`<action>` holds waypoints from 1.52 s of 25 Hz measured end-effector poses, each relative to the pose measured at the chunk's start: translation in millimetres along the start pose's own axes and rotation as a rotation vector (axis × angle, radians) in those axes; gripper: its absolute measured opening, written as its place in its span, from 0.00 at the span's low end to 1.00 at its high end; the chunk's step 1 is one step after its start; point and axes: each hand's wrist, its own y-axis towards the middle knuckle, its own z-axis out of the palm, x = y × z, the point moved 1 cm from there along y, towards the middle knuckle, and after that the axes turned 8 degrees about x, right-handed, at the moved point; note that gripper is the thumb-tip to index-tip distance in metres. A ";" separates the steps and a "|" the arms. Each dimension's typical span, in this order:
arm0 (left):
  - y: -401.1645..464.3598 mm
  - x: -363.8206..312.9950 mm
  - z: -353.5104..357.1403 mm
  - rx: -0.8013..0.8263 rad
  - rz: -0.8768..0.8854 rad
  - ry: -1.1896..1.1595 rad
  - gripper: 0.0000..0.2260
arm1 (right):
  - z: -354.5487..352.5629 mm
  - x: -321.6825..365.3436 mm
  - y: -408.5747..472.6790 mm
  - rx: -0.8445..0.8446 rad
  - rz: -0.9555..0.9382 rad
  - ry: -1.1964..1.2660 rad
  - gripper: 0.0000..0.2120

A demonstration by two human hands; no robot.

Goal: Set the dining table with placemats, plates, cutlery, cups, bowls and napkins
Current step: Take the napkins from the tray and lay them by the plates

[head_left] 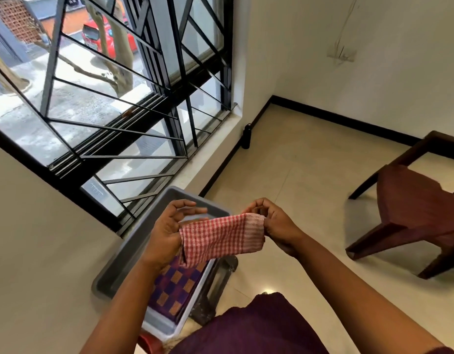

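Both hands pinch one red-checked napkin: the left hand [167, 233] holds its nine o'clock end, the right hand [274, 223] clamps its three o'clock edge, stretching it above the grey tub [134, 251]. The napkin [220, 237] looks light, limp and unbreakable, so corners are the place to hold. One purple checked cloth [177, 290] lies in the tub.

Barred window [113, 98], cream walls [374, 47], tiled floor [297, 175], brown chair [420, 205]
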 end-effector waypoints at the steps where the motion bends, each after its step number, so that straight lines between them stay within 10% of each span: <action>1: 1.9 0.0 0.4 0.009 -0.027 0.100 0.22 | -1.7 -1.4 -1.1 -0.035 0.042 0.005 0.04; 8: 24.5 0.3 21.8 0.250 -0.115 0.585 0.15 | -20.8 -13.7 -21.7 -0.244 0.269 0.160 0.13; 15: 73.8 3.4 81.6 0.349 -0.256 0.077 0.12 | -67.8 -35.0 -62.4 -0.385 0.246 0.673 0.22; 21: 136.0 14.8 163.4 0.239 -0.512 -0.334 0.19 | -138.2 -44.6 -97.4 -0.418 0.158 0.587 0.31; 26: 198.2 27.0 260.4 0.456 -0.558 -0.040 0.04 | -222.5 -53.0 -140.2 -0.603 0.042 0.552 0.32; 38: 248.1 25.3 547.7 0.943 -0.438 0.105 0.13 | -363.2 -92.5 -307.7 -1.146 -0.085 0.634 0.25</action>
